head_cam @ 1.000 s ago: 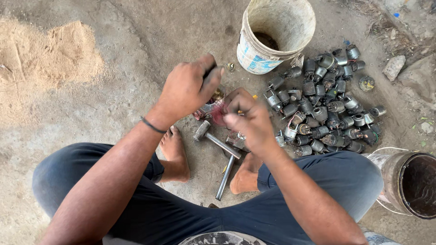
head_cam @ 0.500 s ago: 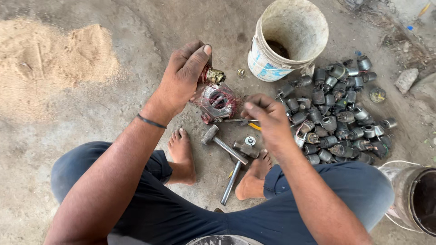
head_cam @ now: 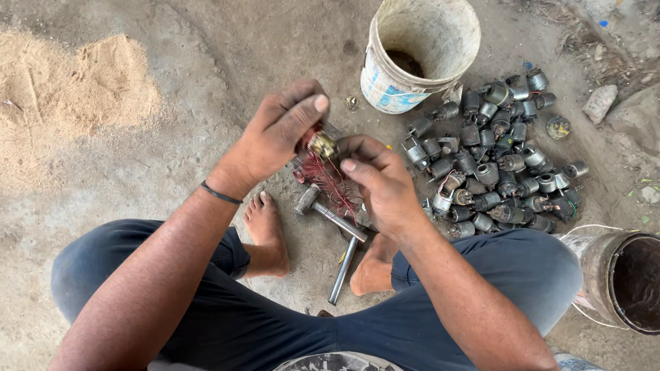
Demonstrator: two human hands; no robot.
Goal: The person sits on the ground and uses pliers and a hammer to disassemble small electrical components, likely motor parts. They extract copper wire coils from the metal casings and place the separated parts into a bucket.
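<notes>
My left hand (head_cam: 275, 134) pinches a small brass-coloured motor core (head_cam: 320, 144) between thumb and fingers. Thin red copper wires (head_cam: 328, 180) trail down from it. My right hand (head_cam: 378, 180) grips the lower end of that wire bundle, close beside the left. Below both hands a hammer (head_cam: 330, 214) lies on the ground between my bare feet, and a metal rod (head_cam: 342, 270) lies by it. A pile of several small grey motors (head_cam: 498, 165) sits on the ground to the right of my right hand.
A worn white bucket (head_cam: 385, 75) stands upright beyond the hands. A dark rusty bucket (head_cam: 622, 278) sits at the right edge by my knee. A heap of sawdust (head_cam: 75, 89) covers the ground at the upper left. A stone (head_cam: 599, 103) lies at the far right.
My left hand has lifted the brass core up and away, drawing red wire out. My right hand has moved in to hold the wire's lower end.
</notes>
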